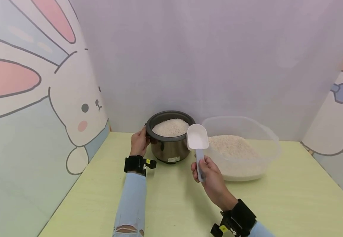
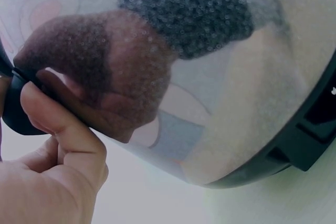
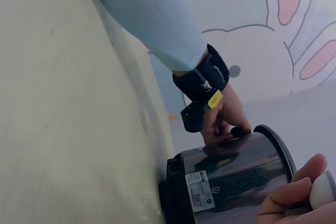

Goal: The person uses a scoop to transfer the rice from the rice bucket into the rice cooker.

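Note:
A dark, shiny rice cooker (image 1: 170, 144) without a lid stands at the back of the table, with a mound of rice (image 1: 171, 127) inside. My left hand (image 1: 139, 143) grips the side handle (image 2: 23, 108) of the cooker, thumb on top. In my right hand (image 1: 212, 181), thumb and curled fingers hold the pale handle of a white scoop (image 1: 197, 136). The bowl of the scoop looks empty and overlaps the cooker's right rim in the head view. Only the end of its handle shows in the right wrist view, beside the cooker.
Right of the cooker sits a large clear plastic tub (image 1: 270, 154) with more rice (image 1: 233, 146) heaped in it. Behind them rises a plain pale curtain (image 1: 195, 59). Panels with cartoon rabbits (image 1: 70, 108) border the yellow-green table (image 1: 165, 200) on both sides.

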Tool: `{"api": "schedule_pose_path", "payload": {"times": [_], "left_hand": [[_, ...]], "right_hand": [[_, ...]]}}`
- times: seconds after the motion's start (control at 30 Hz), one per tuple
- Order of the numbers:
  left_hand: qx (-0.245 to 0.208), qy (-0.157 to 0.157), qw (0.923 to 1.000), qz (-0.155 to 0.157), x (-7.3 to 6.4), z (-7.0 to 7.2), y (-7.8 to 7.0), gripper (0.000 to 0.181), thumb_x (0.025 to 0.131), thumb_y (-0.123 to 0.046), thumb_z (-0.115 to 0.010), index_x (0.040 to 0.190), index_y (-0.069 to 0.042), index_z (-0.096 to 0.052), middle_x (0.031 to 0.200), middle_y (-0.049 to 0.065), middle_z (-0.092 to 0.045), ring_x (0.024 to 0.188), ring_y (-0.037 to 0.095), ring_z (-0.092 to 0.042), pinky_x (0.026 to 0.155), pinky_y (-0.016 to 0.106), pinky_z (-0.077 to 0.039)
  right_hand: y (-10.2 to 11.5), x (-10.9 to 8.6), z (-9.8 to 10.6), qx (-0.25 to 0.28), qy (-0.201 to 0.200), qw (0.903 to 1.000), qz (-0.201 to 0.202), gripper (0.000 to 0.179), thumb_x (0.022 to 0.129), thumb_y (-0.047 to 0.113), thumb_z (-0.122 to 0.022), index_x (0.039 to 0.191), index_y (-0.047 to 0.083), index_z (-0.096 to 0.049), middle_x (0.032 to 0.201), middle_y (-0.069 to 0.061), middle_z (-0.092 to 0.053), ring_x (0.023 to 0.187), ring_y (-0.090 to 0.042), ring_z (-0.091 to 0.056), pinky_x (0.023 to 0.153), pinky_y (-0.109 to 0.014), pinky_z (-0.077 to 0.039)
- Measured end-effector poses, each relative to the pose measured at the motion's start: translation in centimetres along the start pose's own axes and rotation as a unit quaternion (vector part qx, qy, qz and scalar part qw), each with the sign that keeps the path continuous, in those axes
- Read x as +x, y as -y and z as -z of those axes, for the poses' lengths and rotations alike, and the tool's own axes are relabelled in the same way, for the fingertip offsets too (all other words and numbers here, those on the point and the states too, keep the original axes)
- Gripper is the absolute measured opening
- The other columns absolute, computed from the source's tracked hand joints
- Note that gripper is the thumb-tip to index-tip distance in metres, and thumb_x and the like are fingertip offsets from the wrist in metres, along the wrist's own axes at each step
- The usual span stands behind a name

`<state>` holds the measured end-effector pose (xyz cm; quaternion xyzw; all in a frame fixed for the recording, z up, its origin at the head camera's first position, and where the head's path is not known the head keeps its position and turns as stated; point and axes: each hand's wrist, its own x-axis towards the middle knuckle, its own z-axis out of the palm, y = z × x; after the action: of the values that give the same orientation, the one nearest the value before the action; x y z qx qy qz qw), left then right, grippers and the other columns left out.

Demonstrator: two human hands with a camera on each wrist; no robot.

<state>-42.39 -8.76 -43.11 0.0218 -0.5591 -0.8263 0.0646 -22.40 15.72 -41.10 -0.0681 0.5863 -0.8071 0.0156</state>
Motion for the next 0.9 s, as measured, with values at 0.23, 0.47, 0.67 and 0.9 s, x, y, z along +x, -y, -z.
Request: {"api": "schedule_pose_path", "payload": {"times": [0.23, 0.47, 0.67, 0.9], "left_hand": [[0.001, -0.003, 0.9999, -0.012, 0.0, 0.1, -0.1, 0.043, 0.102, -0.035, -0.066, 0.068, -0.010, -0.060, 0.061, -0.002, -0.048, 0.048, 0.008, -0.041, 0.052, 0.020, -0.041], [-0.002, -0.005, 1.0000, 0.000, 0.0, 0.2, 0.0, 0.043, 0.102, -0.035, -0.066, 0.067, -0.011, -0.060, 0.061, -0.003, -0.048, 0.051, 0.007, -0.043, 0.052, 0.019, -0.041], [0.001, -0.002, 1.0000, -0.007, -0.1, 0.0, -0.1, 0.043, 0.102, -0.036, -0.065, 0.067, -0.011, -0.059, 0.060, -0.003, -0.047, 0.045, 0.006, -0.036, 0.051, 0.019, -0.039], [0.003, 0.001, 0.9999, -0.010, -0.2, -0.1, 0.0, 0.045, 0.102, -0.035, -0.066, 0.066, -0.010, -0.057, 0.057, -0.003, -0.046, 0.041, 0.005, -0.031, 0.050, 0.020, -0.038]], "right_hand": [[-1.2, -0.5, -0.1, 0.010, 0.006, 0.9997, -0.024, 0.018, 0.111, 0.013, -0.038, 0.123, 0.000, -0.035, 0.092, -0.006, -0.060, 0.074, -0.014, -0.058, 0.069, -0.027, -0.049], [-2.3, -0.7, -0.3, 0.032, 0.009, 0.9974, -0.063, 0.019, 0.102, 0.001, -0.037, 0.120, 0.000, -0.031, 0.090, -0.006, -0.061, 0.076, -0.014, -0.059, 0.071, -0.028, -0.053], [-3.0, -0.7, 0.0, 0.030, 0.005, 0.9956, -0.088, 0.025, 0.100, 0.001, -0.038, 0.123, -0.001, -0.030, 0.090, -0.005, -0.061, 0.078, -0.015, -0.059, 0.073, -0.028, -0.053], [-3.7, -0.2, 0.7, 0.035, 0.009, 0.9939, -0.104, 0.035, 0.101, 0.002, -0.035, 0.134, -0.005, -0.025, 0.091, -0.005, -0.056, 0.076, -0.013, -0.051, 0.071, -0.026, -0.048]]}}
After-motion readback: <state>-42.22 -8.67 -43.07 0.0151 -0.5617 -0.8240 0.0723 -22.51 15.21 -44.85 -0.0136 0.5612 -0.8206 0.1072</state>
